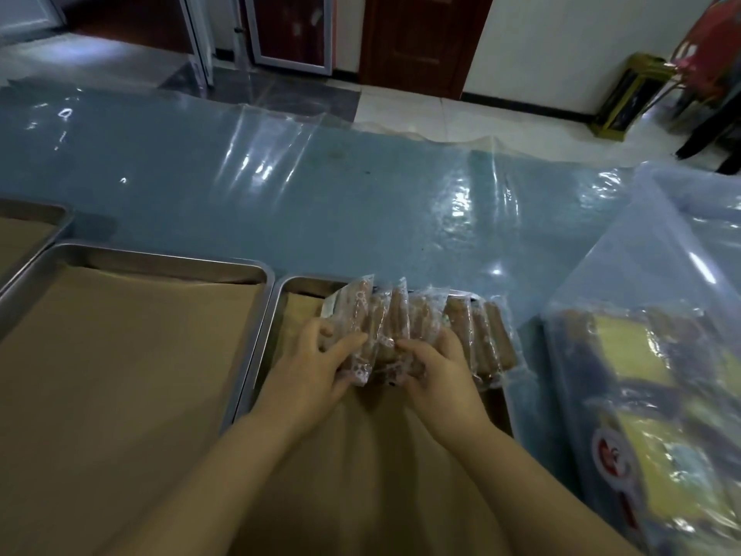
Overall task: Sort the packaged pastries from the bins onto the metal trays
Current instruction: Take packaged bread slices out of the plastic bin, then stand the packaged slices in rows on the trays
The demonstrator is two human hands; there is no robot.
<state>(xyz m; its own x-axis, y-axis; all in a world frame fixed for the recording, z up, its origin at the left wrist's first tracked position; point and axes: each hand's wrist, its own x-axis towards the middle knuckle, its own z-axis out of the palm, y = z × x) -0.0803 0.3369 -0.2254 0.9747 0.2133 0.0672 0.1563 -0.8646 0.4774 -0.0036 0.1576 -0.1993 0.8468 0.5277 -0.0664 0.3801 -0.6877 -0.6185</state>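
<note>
Both hands are down on the far end of the right-hand tray, working a standing row of packaged pastries. The left hand (316, 363) has its fingers curled round the wrapped sticks at the left end of the row (363, 335), thumb pressed on the front of a packet. The right hand (435, 369) grips the middle packets from the other side, squaring them up. A few more sticks (485, 339) stand just to the right, free of either hand, leaning against the tray's far right corner.

That tray (280, 311) is lined with brown paper, and apart from this one row along its far edge the paper is bare all the way to the near side. So it looks like the first row is only now being set. The big middle tray (160, 258) to the left holds nothing but its paper liner, and a third tray (36, 210) peeks in at the far left, also bare as far as I can see.

Over on the right, the clear plastic bin (661, 335) has plenty of stock in it, yellow-labelled packs and darker ones showing through the film, though blurred. All of it sits on the desk (320, 186) under shiny plastic sheeting. My read: barely started, most of the sorting is yet to come.
</note>
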